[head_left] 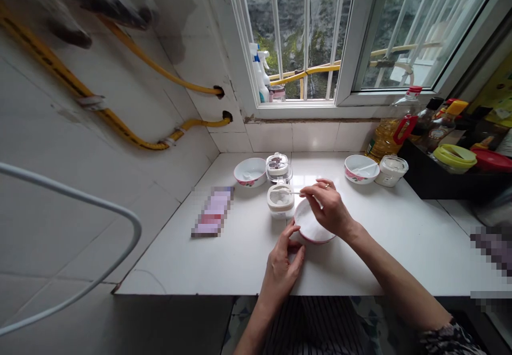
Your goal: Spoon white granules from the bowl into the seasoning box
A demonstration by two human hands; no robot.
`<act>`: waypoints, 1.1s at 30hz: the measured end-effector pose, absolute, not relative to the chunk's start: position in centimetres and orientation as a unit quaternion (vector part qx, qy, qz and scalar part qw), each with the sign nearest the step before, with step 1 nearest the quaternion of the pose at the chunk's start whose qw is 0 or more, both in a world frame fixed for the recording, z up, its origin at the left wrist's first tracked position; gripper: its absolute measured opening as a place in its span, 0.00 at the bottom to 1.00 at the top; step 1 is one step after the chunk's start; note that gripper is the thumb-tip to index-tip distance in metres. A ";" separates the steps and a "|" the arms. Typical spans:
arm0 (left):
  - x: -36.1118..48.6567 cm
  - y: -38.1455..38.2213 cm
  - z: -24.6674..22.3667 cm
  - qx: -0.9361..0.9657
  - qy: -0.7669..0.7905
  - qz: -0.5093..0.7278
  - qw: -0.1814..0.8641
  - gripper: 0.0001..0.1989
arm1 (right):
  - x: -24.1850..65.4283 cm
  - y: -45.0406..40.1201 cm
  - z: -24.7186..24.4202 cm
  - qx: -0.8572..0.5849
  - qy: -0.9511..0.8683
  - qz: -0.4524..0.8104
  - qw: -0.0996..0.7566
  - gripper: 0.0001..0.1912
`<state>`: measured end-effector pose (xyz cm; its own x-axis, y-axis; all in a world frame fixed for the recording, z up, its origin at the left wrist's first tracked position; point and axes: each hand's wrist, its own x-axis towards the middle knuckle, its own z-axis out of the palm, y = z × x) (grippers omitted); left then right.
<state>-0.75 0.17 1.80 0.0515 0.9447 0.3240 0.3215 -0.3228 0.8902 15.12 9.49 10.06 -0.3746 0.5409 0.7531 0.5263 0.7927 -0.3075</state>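
Bowl of white powder (314, 222) is resting on the counter (224, 269) just under the right grip (328, 208), which is pinching a slim spoon (294, 191) above a squat jar (280, 201); the left grip (282, 272) is clasping the bowl's near rim, bracing it against shifting.

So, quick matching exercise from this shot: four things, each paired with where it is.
Things:
1. left hand
2. spray bottle
3. oil bottle
4. yellow hose

Places:
A. on the wall
B. on the window sill
C. touching a white bowl
D. beside a floral bowl

Pairs: 1-C, 2-B, 3-D, 4-A
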 end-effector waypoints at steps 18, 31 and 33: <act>-0.9 0.1 1.7 0.648 0.505 0.475 0.317 0.18 | 16.4 7.7 9.8 -0.368 -0.829 0.111 0.407 0.09; -0.8 0.1 2.0 0.648 0.498 0.475 0.327 0.18 | 17.8 9.1 10.0 -0.488 -0.605 0.425 0.463 0.08; -0.8 0.1 2.0 0.648 0.497 0.475 0.328 0.18 | 17.9 9.2 10.0 -0.488 -0.592 0.438 0.468 0.08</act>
<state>-0.79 0.11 2.05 0.0542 0.9559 0.2886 0.3321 -0.2899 0.8976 17.88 9.24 10.00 -0.0853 0.9882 0.1274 0.1672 0.1402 -0.9759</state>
